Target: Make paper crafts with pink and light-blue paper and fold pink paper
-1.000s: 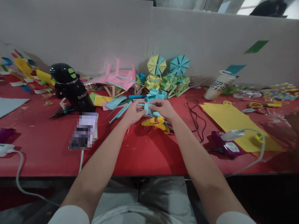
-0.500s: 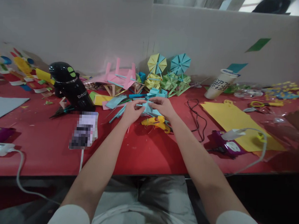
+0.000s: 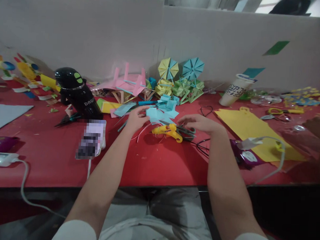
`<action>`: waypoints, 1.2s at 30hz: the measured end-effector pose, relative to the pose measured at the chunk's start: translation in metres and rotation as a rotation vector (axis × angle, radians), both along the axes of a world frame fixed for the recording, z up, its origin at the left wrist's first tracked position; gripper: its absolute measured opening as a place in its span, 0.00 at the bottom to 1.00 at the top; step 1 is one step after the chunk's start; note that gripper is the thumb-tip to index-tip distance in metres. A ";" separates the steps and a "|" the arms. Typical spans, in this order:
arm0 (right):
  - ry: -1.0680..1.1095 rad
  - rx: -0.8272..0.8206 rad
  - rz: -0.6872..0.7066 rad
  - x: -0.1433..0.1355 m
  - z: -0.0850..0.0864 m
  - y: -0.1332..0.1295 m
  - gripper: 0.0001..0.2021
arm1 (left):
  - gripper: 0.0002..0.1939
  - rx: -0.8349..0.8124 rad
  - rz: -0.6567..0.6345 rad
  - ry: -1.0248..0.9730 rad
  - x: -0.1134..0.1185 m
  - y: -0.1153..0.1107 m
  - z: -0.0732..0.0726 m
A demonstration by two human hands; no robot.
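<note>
My left hand is at the left edge of a light blue folded paper piece, its thumb and fingertips curled against the edge. More blue paper pieces lie just behind and beside it. My right hand has its fingers apart and reaching left, holding nothing visible. Beneath its fingertips are the dark handles of a pair of scissors; I cannot tell whether they touch. A yellow glue gun lies in front of the blue paper, with its black cord trailing right.
A black bottle and a phone are on the left. Folded paper umbrellas and pink paper stand at the back. Rightward are a paper cup, yellow sheets and a purple power socket.
My right hand has left the blue paper and moved right, over the scissors. My left hand has shifted slightly left. The black cord has moved closer, and the scissors now show.
</note>
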State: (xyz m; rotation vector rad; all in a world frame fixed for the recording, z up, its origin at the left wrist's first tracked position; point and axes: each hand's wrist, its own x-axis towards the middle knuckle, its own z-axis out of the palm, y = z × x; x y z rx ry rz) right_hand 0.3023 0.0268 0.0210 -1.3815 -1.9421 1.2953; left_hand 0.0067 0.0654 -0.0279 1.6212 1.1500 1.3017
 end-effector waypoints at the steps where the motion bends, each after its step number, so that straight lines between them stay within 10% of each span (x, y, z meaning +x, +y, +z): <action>1: -0.029 -0.040 0.081 0.000 0.000 0.000 0.19 | 0.22 0.001 0.011 0.004 -0.001 0.001 -0.001; 8: -0.130 -0.057 0.328 -0.027 -0.008 0.003 0.28 | 0.26 -0.049 0.019 0.003 -0.008 0.003 -0.005; 17: -0.081 -0.003 0.206 -0.054 -0.024 0.000 0.13 | 0.29 -0.083 0.050 0.002 -0.015 0.002 -0.005; 36: 0.068 0.137 -0.250 -0.037 -0.025 0.012 0.14 | 0.13 0.067 0.092 0.032 -0.014 0.000 -0.003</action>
